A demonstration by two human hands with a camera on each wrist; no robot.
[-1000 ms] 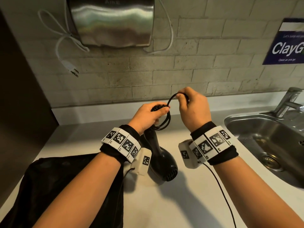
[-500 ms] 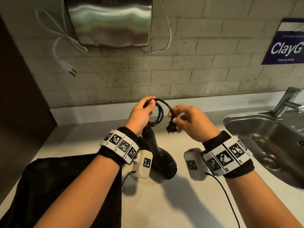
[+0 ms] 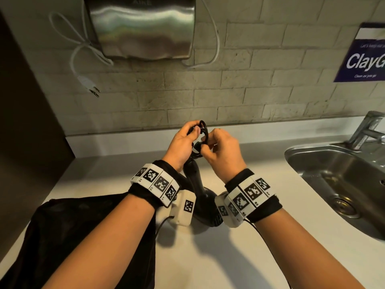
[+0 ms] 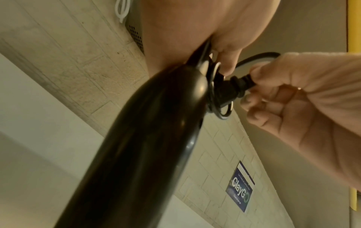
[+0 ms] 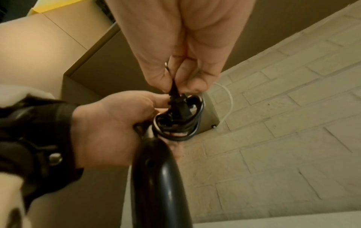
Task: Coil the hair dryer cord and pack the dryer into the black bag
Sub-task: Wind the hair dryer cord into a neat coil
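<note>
The black hair dryer (image 3: pixel 198 185) stands head down on the white counter (image 3: pixel 208 259), its handle (image 4: pixel 146 138) pointing up between my wrists. At the handle's top my left hand (image 3: pixel 192 132) grips the coiled black cord (image 3: pixel 203 126). My right hand (image 3: pixel 207 141) pinches the cord just behind its plug (image 4: pixel 228 88) and holds the plug against the coil (image 5: pixel 181 125). One short loop of cord arcs above my fingers. The black bag (image 3: pixel 73 236) lies flat on the counter at the lower left, partly under my left forearm.
A steel sink (image 3: pixel 291 157) with a faucet (image 3: pixel 367 128) is set into the counter on the right. On the brick wall hang a steel hand dryer (image 3: pixel 141 28), its dangling white cord and plug (image 3: pixel 89 86), and a blue sign (image 3: pixel 364 55). A dark panel (image 3: pixel 25 122) bounds the left.
My right hand has carried the plug leftward and up against the coil in my left hand. The wide loose loop between the hands has shrunk to a short arc.
</note>
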